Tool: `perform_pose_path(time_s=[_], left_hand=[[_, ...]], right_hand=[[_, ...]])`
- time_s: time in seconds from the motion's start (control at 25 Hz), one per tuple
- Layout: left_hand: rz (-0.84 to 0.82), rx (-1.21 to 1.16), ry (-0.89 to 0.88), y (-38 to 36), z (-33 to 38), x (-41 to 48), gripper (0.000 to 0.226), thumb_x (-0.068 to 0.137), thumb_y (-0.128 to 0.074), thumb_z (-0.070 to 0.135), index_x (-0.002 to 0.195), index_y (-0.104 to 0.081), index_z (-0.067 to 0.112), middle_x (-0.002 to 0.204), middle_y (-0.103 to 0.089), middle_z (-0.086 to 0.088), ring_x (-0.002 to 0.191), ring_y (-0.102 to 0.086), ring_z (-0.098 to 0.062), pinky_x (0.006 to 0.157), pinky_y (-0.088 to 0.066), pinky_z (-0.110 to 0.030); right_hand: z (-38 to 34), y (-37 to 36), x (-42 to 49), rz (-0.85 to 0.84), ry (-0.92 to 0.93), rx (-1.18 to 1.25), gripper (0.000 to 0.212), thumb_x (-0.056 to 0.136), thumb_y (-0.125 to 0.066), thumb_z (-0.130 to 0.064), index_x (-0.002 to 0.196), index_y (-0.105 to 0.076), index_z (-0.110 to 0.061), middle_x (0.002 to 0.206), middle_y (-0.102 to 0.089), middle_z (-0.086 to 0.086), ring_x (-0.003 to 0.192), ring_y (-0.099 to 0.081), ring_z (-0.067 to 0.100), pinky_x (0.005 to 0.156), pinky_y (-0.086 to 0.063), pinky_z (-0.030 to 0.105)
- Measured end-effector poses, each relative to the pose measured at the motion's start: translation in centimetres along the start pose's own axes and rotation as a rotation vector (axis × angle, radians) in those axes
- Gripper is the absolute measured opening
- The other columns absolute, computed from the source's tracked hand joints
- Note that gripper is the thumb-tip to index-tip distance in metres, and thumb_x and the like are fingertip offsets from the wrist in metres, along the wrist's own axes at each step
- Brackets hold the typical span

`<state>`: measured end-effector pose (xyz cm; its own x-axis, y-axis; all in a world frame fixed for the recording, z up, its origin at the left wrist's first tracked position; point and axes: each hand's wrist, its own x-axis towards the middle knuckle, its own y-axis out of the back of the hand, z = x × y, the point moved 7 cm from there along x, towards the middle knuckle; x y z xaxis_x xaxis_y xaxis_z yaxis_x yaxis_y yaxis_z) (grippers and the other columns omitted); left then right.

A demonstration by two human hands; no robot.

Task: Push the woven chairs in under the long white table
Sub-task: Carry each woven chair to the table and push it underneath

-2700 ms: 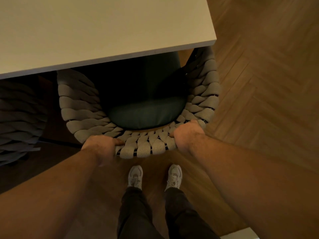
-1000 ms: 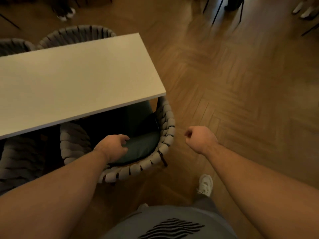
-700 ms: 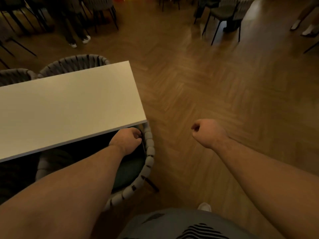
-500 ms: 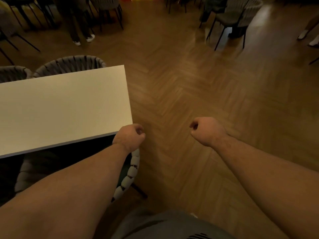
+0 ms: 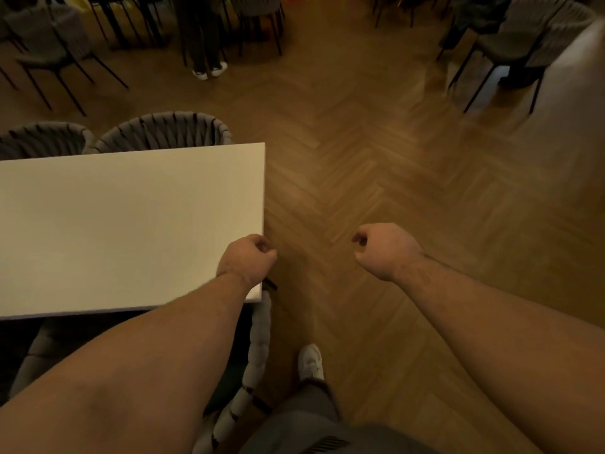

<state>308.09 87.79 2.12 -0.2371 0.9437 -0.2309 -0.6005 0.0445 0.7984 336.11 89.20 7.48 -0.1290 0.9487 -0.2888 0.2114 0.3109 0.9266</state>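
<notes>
Left woven chair (image 5: 42, 139): at the worktop's far edge, only its back in view.
Worktop (image 5: 98, 224): long, white.
Middle woven chair (image 5: 163, 131): at the worktop's far edge near the right corner, seat hidden beneath.
Left hand (image 5: 247, 260): fingers curled into a fist, holding nothing, over the worktop's near right corner.
Near woven chair (image 5: 260, 335): tucked under the worktop's near edge, rim curving out below that corner.
Shoe (image 5: 311, 362): white, right of the worktop.
Right hand (image 5: 384, 249): curled into an empty fist, over the wooden floor (image 5: 409, 165) right of the worktop.
</notes>
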Motion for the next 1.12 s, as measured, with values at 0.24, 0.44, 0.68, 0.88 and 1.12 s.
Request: perform_pose_path(time_s=[0.24, 0.44, 0.68, 0.88, 1.12], left_hand=[[-0.051, 0.006, 0.036, 1.5, 2.2, 12.7, 0.046, 0.097, -0.067, 0.041, 0.138, -0.065, 0.018, 0.132, -0.070, -0.002, 0.117, -0.065, -0.024, 0.099, -0.051, -0.036], [-0.043, -0.011, 0.074, 2.5, 3.9, 21.7, 0.046, 0.095, -0.070, 0.041, 0.136, -0.067, 0.021, 0.126, -0.071, 0.003, 0.113, -0.065, -0.020, 0.098, -0.051, -0.033], [-0.034, -0.048, 0.199, 1.3, 5.1, 32.6, 0.044, 0.094, -0.072, 0.032, 0.136, -0.067, 0.020, 0.119, -0.070, 0.002, 0.108, -0.065, -0.019, 0.096, -0.052, -0.032], [0.032, -0.080, 0.332, 1.4, 8.9, 40.8, 0.044, 0.098, -0.069, 0.031, 0.140, -0.064, 0.021, 0.127, -0.070, 0.000, 0.112, -0.065, -0.022, 0.096, -0.054, -0.034], [0.139, -0.163, 0.469, 4.0, 9.7, 48.8, 0.039, 0.098, -0.068, 0.029, 0.136, -0.066, 0.026, 0.127, -0.070, 0.002, 0.112, -0.064, -0.019, 0.098, -0.056, -0.034]], right_hand=[[-1.9, 4.8, 14.4, -0.019, 0.039, -0.003, 0.040, 0.097, -0.063, -0.033, 0.137, -0.065, -0.033, 0.131, -0.070, -0.005, 0.119, -0.065, 0.019, 0.096, -0.056, 0.035], [-1.1, 6.8, 24.5, -0.070, 0.048, -0.003, 0.040, 0.096, -0.063, -0.033, 0.137, -0.067, -0.032, 0.131, -0.071, -0.004, 0.119, -0.065, 0.020, 0.098, -0.054, 0.033], [-0.3, 8.8, 39.6, -0.138, 0.175, -0.051, 0.042, 0.098, -0.063, -0.029, 0.141, -0.063, -0.030, 0.134, -0.069, -0.004, 0.119, -0.064, 0.018, 0.096, -0.055, 0.033], [-0.6, 12.4, 53.2, -0.215, 0.294, -0.113, 0.046, 0.095, -0.062, -0.025, 0.140, -0.063, -0.034, 0.133, -0.068, -0.006, 0.116, -0.064, 0.018, 0.092, -0.056, 0.034], [-6.9, 16.3, 66.7, -0.233, 0.472, -0.202, 0.049, 0.093, -0.063, -0.024, 0.141, -0.063, -0.034, 0.134, -0.069, -0.006, 0.118, -0.065, 0.019, 0.092, -0.056, 0.034]])
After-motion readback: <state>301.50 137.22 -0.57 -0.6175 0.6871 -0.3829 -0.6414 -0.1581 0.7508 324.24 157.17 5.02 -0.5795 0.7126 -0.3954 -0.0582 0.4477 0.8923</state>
